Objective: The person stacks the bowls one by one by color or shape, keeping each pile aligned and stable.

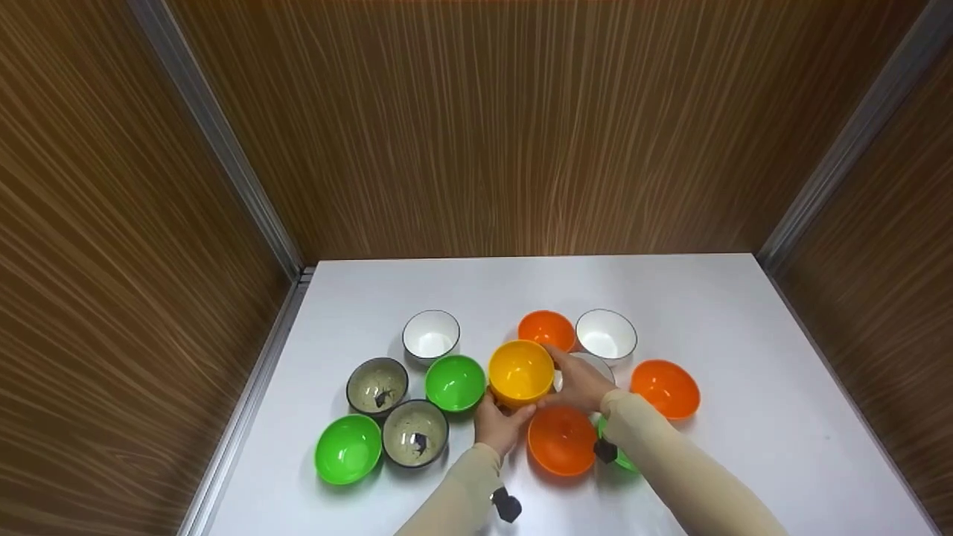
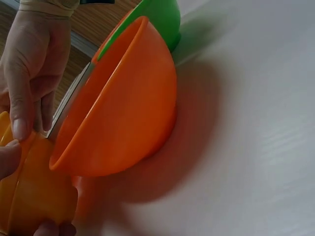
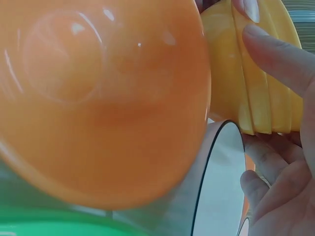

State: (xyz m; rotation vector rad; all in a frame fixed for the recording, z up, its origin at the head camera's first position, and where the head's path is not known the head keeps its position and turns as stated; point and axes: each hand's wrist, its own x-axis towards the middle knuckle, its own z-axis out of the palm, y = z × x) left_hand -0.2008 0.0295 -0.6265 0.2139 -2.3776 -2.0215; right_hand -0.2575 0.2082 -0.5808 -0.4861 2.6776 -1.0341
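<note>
A stack of nested yellow bowls (image 1: 521, 371) stands at the middle of the group, and several overlapping rims show along its side in the right wrist view. My left hand (image 1: 499, 426) grips the near left of the stack, with its fingers partly under the lower bowl in the left wrist view. My right hand (image 1: 584, 383) holds the right side, its thumb (image 3: 278, 56) across the yellow rims. Just in front of the stack is an orange bowl (image 1: 561, 443). A green bowl (image 1: 455, 383) sits close on the left, and a white bowl (image 1: 595, 363) is partly hidden behind my right hand.
Two grey patterned bowls (image 1: 415, 434) and another green bowl (image 1: 348, 450) stand at the left. Further back are white bowls (image 1: 432, 335) and an orange bowl (image 1: 546, 330). One orange bowl (image 1: 665, 389) lies right. Wood-grain panels (image 1: 521, 134) enclose the white table (image 1: 752, 447).
</note>
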